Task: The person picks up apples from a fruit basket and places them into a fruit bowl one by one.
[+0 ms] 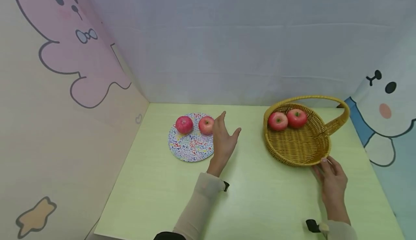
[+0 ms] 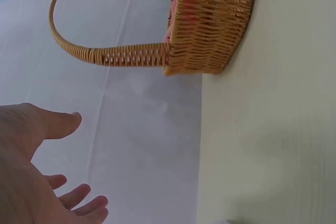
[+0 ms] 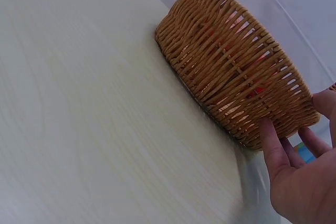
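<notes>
Right hand (image 1: 331,182) touching basket (image 1: 302,149) rim, left hand (image 1: 224,138) seemingly open near plate (image 1: 190,148)

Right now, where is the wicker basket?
In the head view the wicker basket sits on the right of the green table, two apples inside. The right hand touches its near rim.

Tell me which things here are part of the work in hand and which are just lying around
In hand:
left hand
right hand
wicker basket
two apples in basket
two apples on plate
patterned plate

Lying about:
green table
cartoon wall panels
</notes>
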Demonstrator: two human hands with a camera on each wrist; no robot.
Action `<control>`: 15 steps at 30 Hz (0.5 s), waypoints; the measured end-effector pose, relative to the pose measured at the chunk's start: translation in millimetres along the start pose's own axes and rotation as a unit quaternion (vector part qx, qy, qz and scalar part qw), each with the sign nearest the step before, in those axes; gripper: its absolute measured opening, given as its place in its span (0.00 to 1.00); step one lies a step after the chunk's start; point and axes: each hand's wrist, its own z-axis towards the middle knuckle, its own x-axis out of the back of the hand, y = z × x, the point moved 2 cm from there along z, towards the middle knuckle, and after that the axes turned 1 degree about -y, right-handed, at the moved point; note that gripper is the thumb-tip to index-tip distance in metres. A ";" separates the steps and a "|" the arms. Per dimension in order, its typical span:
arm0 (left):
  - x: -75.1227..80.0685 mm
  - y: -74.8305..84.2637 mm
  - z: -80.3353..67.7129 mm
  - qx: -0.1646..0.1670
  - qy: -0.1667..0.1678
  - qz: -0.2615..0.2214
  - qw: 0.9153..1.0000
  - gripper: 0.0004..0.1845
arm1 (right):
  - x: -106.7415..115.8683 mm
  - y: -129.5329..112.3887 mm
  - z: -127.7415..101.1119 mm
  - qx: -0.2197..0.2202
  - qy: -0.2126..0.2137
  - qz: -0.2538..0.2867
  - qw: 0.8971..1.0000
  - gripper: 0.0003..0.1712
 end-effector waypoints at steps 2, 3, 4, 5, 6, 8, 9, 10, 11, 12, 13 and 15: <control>-5.1 3.7 -4.0 -0.002 -0.008 -0.001 1.000 0.44 | -0.3 0.1 0.4 -0.001 0.002 0.001 1.000 0.30; -7.8 5.4 -5.8 -0.004 -0.013 -0.002 1.000 0.43 | -0.4 0.2 0.5 -0.002 0.003 0.001 1.000 0.30; -10.7 7.2 -7.7 -0.005 -0.020 -0.001 1.000 0.43 | -0.5 0.2 0.7 -0.002 0.003 -0.001 1.000 0.30; -13.4 9.0 -9.6 -0.009 -0.028 -0.001 1.000 0.43 | -0.7 0.2 0.7 -0.002 0.003 -0.002 1.000 0.30; -15.8 11.0 -11.4 -0.012 -0.034 -0.002 0.999 0.43 | -0.7 0.2 0.7 -0.001 0.003 -0.003 1.000 0.30; -20.1 15.2 -15.0 -0.022 -0.048 -0.005 0.999 0.43 | -0.7 0.2 0.7 -0.002 0.004 -0.005 1.000 0.30; -21.9 17.3 -16.8 -0.027 -0.055 -0.004 0.998 0.42 | -0.8 0.2 0.7 -0.003 0.006 -0.003 1.000 0.30; -23.4 19.2 -18.6 -0.031 -0.061 -0.003 0.998 0.42 | -0.9 0.2 0.7 -0.002 0.006 -0.003 1.000 0.30; -25.0 20.8 -20.5 -0.035 -0.066 -0.002 0.997 0.42 | -0.8 0.3 0.5 -0.003 0.007 -0.002 1.000 0.30; -26.6 22.1 -22.4 -0.038 -0.072 0.001 0.997 0.42 | -0.8 0.4 0.4 -0.003 0.008 0.000 1.000 0.30; -28.3 23.3 -24.4 -0.041 -0.079 0.004 0.996 0.42 | -0.9 0.3 0.2 -0.002 0.009 0.002 1.000 0.30; -31.9 25.0 -28.5 -0.043 -0.092 0.010 0.995 0.42 | -0.8 0.1 -0.1 -0.001 0.010 0.002 1.000 0.30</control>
